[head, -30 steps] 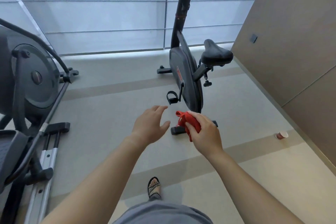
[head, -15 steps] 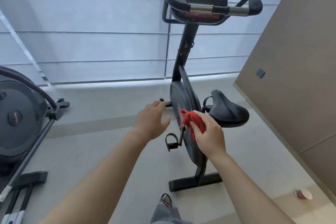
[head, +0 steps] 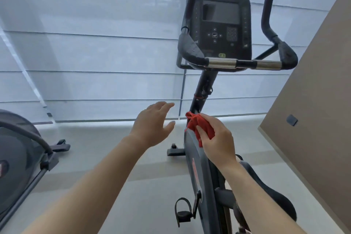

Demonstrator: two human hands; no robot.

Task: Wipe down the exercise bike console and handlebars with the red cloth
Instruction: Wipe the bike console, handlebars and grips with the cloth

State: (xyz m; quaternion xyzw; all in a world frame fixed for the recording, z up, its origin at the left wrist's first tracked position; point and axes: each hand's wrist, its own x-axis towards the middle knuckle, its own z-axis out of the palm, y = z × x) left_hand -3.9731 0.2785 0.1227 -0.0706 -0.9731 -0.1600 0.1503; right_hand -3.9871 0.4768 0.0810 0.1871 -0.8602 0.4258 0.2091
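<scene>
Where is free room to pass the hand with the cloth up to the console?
Open air left of the bike post, above the left hand, reaches the console and handlebars. Crowded low right: right hand, red cloth, saddle.

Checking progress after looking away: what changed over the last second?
The view tilted up and closer to the bike; the console and handlebars now show fully. The right hand still grips the red cloth, the left hand stays open, neither at the console yet.
</scene>
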